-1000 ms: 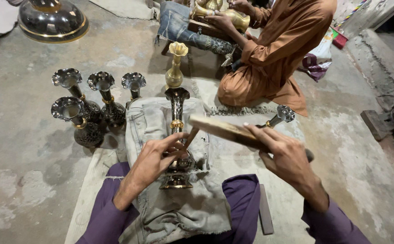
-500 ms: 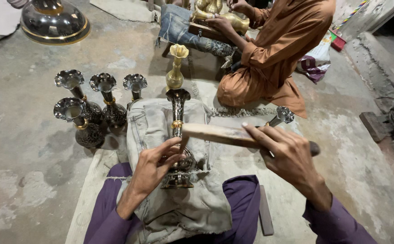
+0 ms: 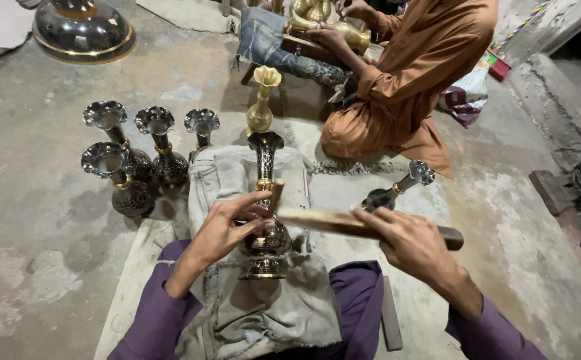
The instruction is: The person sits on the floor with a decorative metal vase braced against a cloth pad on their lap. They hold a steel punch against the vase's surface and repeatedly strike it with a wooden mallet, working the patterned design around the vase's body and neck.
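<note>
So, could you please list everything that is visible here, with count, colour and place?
dark vase: 1, black and gold, lying on the cloth on the lap
cloth: 1, grey, over the lap
standing vases: 4, dark, on floor at left
gold vase: 1, brass, upright behind the lap
fallen vase: 1, dark, on floor at right
large bowl: 1, dark with gold rim, top left
other person: 1, orange clothes, sitting at top
wooden stick: 1, brown, in right hand
left hand: grip on dark vase
right hand: grip on wooden stick
</note>
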A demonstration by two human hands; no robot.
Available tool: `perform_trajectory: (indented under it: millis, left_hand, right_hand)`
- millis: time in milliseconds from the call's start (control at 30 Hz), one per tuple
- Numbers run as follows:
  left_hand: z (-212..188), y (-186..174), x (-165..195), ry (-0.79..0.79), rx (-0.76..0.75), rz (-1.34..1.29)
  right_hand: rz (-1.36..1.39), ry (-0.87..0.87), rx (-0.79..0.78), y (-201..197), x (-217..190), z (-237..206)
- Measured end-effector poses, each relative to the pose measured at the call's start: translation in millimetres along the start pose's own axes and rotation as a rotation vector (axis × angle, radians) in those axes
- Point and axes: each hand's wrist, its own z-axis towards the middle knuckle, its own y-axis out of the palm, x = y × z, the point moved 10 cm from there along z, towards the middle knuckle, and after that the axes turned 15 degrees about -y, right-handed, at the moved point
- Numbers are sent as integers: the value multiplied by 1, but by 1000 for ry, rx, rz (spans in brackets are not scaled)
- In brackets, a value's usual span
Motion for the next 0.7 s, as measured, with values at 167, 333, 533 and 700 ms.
perform_trajectory:
  millis: [167, 333, 533, 700]
  left_hand:
    - [1, 4, 5, 2, -48, 119]
    - [-2, 5, 15, 57, -33, 233]
    - [-8, 4, 17, 53, -7, 159]
    - [-15, 3, 17, 73, 45, 128]
  right_hand:
    - [68, -12, 268, -24, 5, -4]
    - [440, -102, 591, -58, 14, -10]
    - [210, -86, 522, -65, 6, -4]
    - [35, 45, 278, -52, 10, 11]
